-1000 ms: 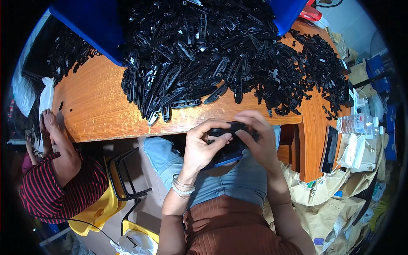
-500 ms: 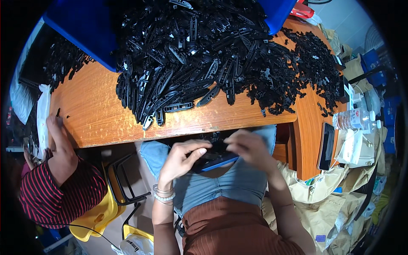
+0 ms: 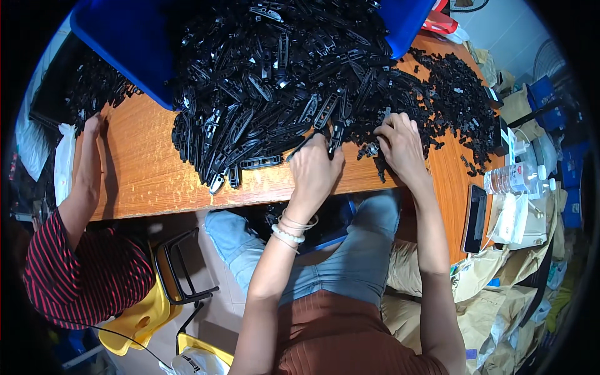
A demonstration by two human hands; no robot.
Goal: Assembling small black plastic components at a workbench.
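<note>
My left hand, with bracelets on the wrist, is at the front of a large heap of long black plastic parts. Its fingers are closed on one long black plastic part at the heap's edge. To the right, my right hand reaches into a pile of small black plastic pieces. Its fingers are bent and drawn together at the pile's near edge; what they hold, if anything, is too small to make out. Below the table edge, a blue container with black parts rests at my lap, partly hidden by my left arm.
A large blue bin lies behind the heap on the wooden table. A phone and plastic bottles are at the right. On the left, a co-worker in a striped top reaches toward another black pile.
Both my hands have moved from my lap up onto the table, the left to the long parts, the right to the small pieces. The co-worker's arm has reached farther forward.
</note>
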